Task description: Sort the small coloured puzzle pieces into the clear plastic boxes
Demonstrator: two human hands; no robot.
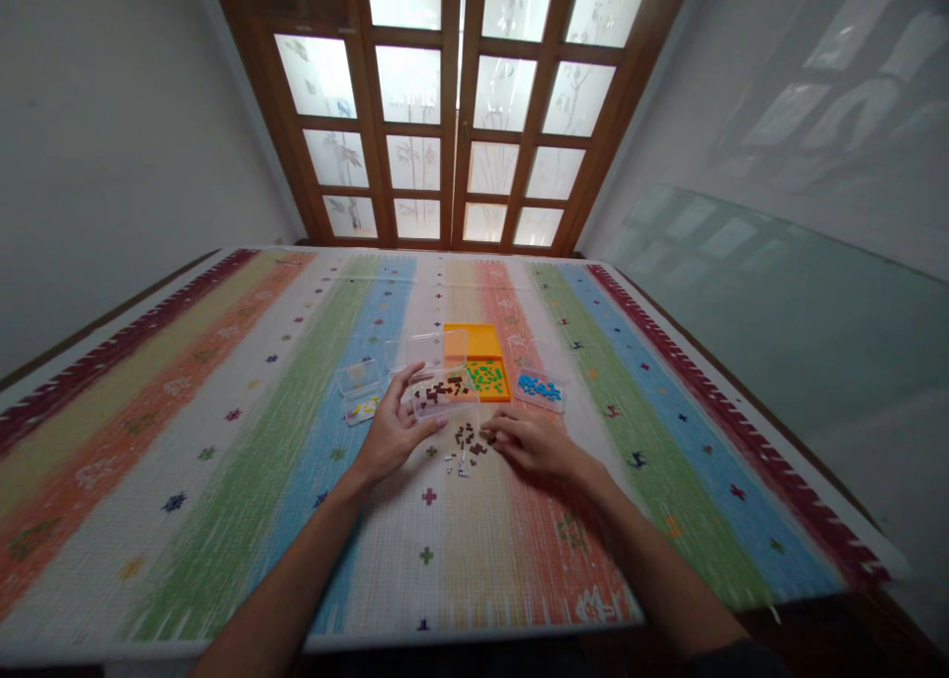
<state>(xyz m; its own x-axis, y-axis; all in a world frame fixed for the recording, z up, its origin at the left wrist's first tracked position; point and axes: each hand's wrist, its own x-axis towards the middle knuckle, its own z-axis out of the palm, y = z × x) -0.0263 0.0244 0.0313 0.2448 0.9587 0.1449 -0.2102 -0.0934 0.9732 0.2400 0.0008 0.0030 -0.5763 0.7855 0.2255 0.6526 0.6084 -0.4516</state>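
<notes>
My left hand (390,426) curves around the left end of a clear plastic box (445,406), thumb at the front and fingers at the back. Small dark brown pieces (443,389) lie inside this box, and its clear lid stands raised behind. To the right, my right hand (530,441) has its fingers drawn together at the edge of a loose group of brown pieces (466,435) on the cloth. Whatever is between those fingertips is too small to make out. Several tiny white-and-dark pieces (463,466) lie just in front of the brown ones.
Behind the clear box, an open orange case (474,340) holds green pieces (486,377). A clear box of blue pieces (539,388) stands beyond my right hand. Another open clear box with yellow pieces (363,407) sits left. A striped cloth (244,441) covers the table.
</notes>
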